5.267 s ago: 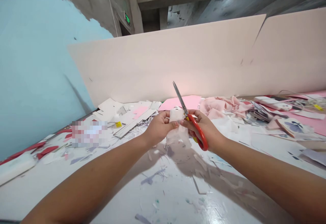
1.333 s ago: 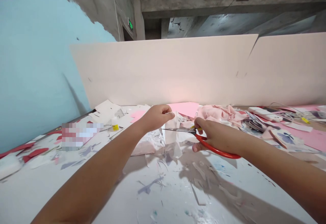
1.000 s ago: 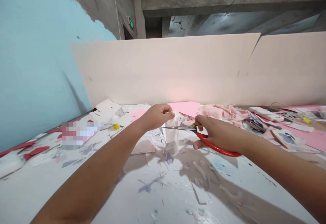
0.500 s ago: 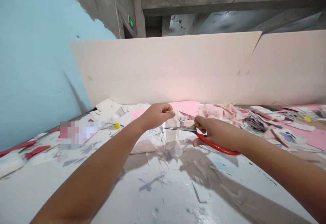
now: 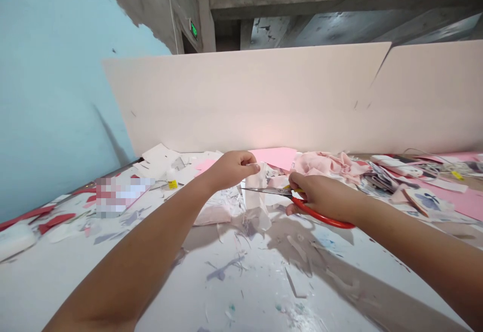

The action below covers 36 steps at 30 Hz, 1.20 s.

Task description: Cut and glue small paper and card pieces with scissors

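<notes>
White paper (image 5: 253, 198) hangs between the two hands, above the tabletop (image 5: 241, 292). The left hand (image 5: 231, 170) pinches its top, and the right hand (image 5: 322, 197) grips red-handled scissors (image 5: 315, 215), blades across the paper.

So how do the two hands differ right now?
The left hand sits higher and pinches a white sheet at its fingertips, while the right hand sits lower and grips red-handled scissors. The left hand holds only the sheet; the right hand holds the scissors with their blades level, pointing at the sheet. Both are bare and held above the littered table.
</notes>
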Available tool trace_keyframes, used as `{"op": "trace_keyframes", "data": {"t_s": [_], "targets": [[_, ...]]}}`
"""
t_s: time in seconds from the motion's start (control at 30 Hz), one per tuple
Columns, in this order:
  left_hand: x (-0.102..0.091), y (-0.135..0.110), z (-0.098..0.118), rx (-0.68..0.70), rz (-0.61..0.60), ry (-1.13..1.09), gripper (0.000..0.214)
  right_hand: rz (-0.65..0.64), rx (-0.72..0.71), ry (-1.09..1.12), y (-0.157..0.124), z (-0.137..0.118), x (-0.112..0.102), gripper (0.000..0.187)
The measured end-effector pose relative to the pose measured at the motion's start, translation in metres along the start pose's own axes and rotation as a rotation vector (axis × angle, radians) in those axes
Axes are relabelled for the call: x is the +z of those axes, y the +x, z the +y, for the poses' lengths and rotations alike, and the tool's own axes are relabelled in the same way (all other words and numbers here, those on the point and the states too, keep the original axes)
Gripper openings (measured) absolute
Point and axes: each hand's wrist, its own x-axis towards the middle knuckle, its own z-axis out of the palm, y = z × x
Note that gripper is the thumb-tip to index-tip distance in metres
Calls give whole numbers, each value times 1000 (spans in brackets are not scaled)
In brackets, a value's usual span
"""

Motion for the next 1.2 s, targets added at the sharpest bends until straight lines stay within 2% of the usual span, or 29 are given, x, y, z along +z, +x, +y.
{"op": "trace_keyframes", "data": {"t_s": [0.37, 0.7, 0.77, 0.93, 1.0, 1.1, 1.2], "targets": [[0, 0, 0, 31, -5, 36, 26, -10, -26, -19, -1, 3, 0, 37], [0, 2, -3, 37, -21, 70, 25, 0, -24, -1, 0, 5, 4, 45], [-1, 3, -5, 32, 5, 80, 24, -8, -12, 61, -2, 6, 6, 50], [-9, 8, -14, -12, 145, 140, 17, -31, 43, 203, -9, 10, 13, 85], [-14, 10, -20, -32, 207, 160, 17, -49, 61, 217, -13, 13, 16, 87], [-20, 13, -27, -43, 284, 153, 20, -55, 94, 242, -17, 20, 20, 80], [-21, 17, -30, -61, 330, -1, 19, 60, 136, 358, -16, 28, 27, 76]]}}
